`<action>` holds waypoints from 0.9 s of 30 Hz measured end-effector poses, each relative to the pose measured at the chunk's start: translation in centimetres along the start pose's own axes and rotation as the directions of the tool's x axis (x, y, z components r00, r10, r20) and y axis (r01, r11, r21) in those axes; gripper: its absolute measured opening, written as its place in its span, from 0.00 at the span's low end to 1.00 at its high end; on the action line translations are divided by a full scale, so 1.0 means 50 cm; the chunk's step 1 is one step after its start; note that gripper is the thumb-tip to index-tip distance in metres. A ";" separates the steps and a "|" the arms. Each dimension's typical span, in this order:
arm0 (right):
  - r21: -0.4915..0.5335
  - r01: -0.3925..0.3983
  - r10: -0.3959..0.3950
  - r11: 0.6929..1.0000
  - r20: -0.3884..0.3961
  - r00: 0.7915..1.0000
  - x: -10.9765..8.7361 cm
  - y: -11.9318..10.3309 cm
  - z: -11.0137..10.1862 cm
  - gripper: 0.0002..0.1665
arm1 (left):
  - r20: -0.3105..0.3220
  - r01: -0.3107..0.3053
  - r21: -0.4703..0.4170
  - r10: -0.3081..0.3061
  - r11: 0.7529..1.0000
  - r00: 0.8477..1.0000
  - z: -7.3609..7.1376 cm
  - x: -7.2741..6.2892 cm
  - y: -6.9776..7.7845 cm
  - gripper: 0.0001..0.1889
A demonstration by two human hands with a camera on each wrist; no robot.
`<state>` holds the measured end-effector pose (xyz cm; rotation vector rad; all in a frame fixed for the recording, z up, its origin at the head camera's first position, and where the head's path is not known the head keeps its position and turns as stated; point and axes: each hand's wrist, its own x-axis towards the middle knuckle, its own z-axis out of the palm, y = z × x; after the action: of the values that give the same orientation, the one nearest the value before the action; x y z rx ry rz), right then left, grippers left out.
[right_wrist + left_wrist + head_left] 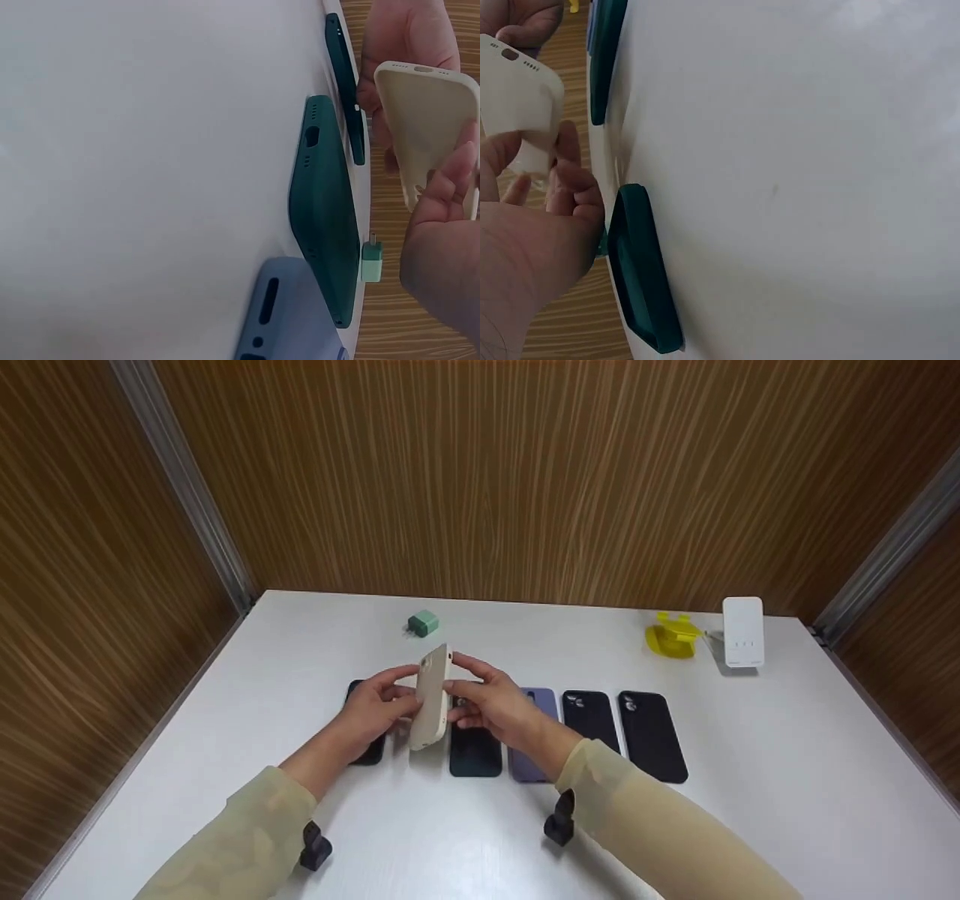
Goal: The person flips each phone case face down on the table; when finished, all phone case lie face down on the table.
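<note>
A cream phone case [430, 709] is held up off the table, tilted on its long side, between both hands. My left hand [371, 709] pinches its left edge with thumb and fingers. At the opposite edge my right hand [501, 703] grips it, thumb on the side wall. The right wrist view looks into the hollow inside of the cream case [420, 112]; the left wrist view shows the port cutout at its end. Below the left hand lies a dark green phone case [369, 754], partly covered. Another dark green case [476, 754] lies under the right hand.
To the right lie a purple phone case [529, 769], a black case [589, 712] and another black case [654, 739]. Farther back are a green charger plug [424, 622], a yellow phone stand [673, 639] and a white stand [742, 630]. Wood-grain panels [480, 480] surround the white table [442, 840].
</note>
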<state>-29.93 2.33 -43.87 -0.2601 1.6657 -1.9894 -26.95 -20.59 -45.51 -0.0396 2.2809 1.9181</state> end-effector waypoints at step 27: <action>-0.350 0.084 -0.120 0.933 -0.084 0.989 0.006 0.030 0.017 0.36 | -0.133 -0.022 0.079 0.032 0.997 0.991 -0.032 -0.011 -0.014 0.27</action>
<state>-29.38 1.31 -45.17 -0.3816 2.1076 -1.7969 -26.48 -22.31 -45.88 -0.1329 2.4522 1.8919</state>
